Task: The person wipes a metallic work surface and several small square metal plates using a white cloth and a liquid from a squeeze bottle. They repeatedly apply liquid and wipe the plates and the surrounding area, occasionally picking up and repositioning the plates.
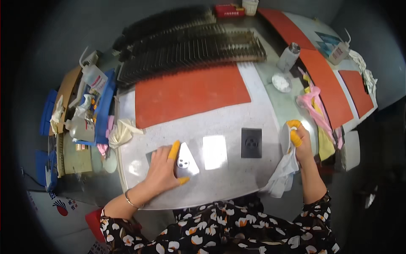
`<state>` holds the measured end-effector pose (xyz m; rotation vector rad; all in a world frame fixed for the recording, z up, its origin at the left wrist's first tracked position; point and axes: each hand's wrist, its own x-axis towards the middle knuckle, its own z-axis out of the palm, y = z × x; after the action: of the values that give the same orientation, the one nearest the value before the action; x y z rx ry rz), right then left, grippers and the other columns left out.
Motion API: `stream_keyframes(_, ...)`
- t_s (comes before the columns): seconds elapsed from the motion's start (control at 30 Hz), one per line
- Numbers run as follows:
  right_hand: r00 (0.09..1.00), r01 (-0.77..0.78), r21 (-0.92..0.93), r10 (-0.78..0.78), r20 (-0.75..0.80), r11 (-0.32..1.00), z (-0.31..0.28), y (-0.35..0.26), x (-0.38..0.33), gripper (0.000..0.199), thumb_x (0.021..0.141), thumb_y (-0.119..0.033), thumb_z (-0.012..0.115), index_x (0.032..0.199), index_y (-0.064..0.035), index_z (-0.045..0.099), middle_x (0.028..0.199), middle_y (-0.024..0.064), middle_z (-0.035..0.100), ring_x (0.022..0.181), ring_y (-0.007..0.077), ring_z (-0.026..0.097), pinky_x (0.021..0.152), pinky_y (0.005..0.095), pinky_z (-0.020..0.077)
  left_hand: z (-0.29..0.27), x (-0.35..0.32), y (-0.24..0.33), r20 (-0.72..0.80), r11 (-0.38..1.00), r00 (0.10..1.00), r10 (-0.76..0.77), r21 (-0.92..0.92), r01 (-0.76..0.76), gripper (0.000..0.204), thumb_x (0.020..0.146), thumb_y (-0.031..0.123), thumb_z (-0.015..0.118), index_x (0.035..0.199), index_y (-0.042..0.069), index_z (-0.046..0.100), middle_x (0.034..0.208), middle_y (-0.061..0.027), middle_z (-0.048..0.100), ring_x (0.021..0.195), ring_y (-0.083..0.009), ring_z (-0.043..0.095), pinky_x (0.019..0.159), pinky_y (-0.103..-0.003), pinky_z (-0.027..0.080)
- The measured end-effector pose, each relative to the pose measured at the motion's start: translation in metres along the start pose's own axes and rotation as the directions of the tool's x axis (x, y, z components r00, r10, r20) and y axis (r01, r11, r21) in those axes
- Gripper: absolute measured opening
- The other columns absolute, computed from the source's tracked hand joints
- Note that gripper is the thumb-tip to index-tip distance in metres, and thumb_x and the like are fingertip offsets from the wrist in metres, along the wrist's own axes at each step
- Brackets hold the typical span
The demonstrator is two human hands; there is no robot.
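Observation:
My left hand (158, 171), with yellow finger cots on index finger and thumb, spans a small glossy panel (191, 163) with round camera holes, like a phone's back cover. The index finger lies at its upper left edge and the thumb at its lower edge. Fingers closed, my right hand (301, 142) grips a white cloth (282, 173) that hangs down over the table's front edge; yellow cots cover some of its fingers. Between the hands lie a bright, light-reflecting rectangle (215, 152) and a dark panel (251, 150) with a camera cutout.
Racks (190, 53) of upright dark panels stand at the back, behind an orange mat (190, 95). At left are a crumpled cream cloth (124, 132), a blue tray (103, 114) and a squeeze bottle (94, 78). A small dish (282, 82), a metal flask (289, 57) and pink cloth (315, 106) sit right.

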<state>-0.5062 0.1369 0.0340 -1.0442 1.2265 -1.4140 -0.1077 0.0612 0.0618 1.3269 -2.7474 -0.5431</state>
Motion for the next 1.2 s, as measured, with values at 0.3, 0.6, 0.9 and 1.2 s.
stream_keyframes(0.3,0.945,-0.082,0.012,0.074,0.319,0.997,-0.027,0.029,0.065,0.026,0.085,-0.014,0.059,0.109,-0.0076,0.052,0.087,-0.0022,0.054,0.070,0.0051,0.052,0.058,0.0207,0.0446,-0.164,0.211,0.030,-0.371,0.935,0.869,0.328,0.258,-0.243,0.082,0.061,0.029,0.068,0.129,-0.004,0.035,0.091,-0.0202,0.058,0.083,-0.0357,0.055,0.077,-0.039,0.042)
stream_keyframes(0.6,0.899,-0.287,0.151,0.212,0.383,0.946,-0.044,0.027,0.060,0.030,0.081,-0.005,0.061,0.109,-0.0066,0.051,0.090,-0.0016,0.054,0.069,0.0053,0.054,0.050,0.0219,0.0484,-0.124,0.479,0.054,-0.069,0.911,0.988,0.139,0.400,-0.100,0.071,0.060,0.041,0.071,0.114,0.000,0.054,0.102,-0.0147,0.059,0.104,-0.0279,0.052,0.088,-0.039,0.032)
stream_keyframes(0.9,0.910,-0.233,0.093,0.183,0.372,0.968,-0.042,0.018,0.066,0.030,0.080,-0.004,0.063,0.108,-0.0066,0.052,0.089,-0.0010,0.054,0.062,0.0051,0.053,0.049,0.0207,0.0474,-0.097,0.538,0.050,0.153,0.918,0.958,0.243,0.283,-0.278,0.083,0.068,0.030,0.072,0.134,0.002,0.030,0.122,-0.0175,0.052,0.110,-0.0294,0.051,0.093,-0.039,0.038)
stream_keyframes(1.2,0.918,-0.300,0.178,0.233,0.321,0.937,-0.042,0.017,0.068,0.033,0.080,-0.018,0.064,0.107,-0.0030,0.052,0.084,0.0018,0.059,0.064,0.0047,0.053,0.053,0.0187,0.0439,-0.160,0.417,0.054,-0.208,0.887,0.902,0.379,0.359,-0.290,0.065,0.072,0.018,0.060,0.128,-0.007,0.038,0.128,-0.0243,0.045,0.119,-0.0284,0.044,0.100,-0.033,0.036)
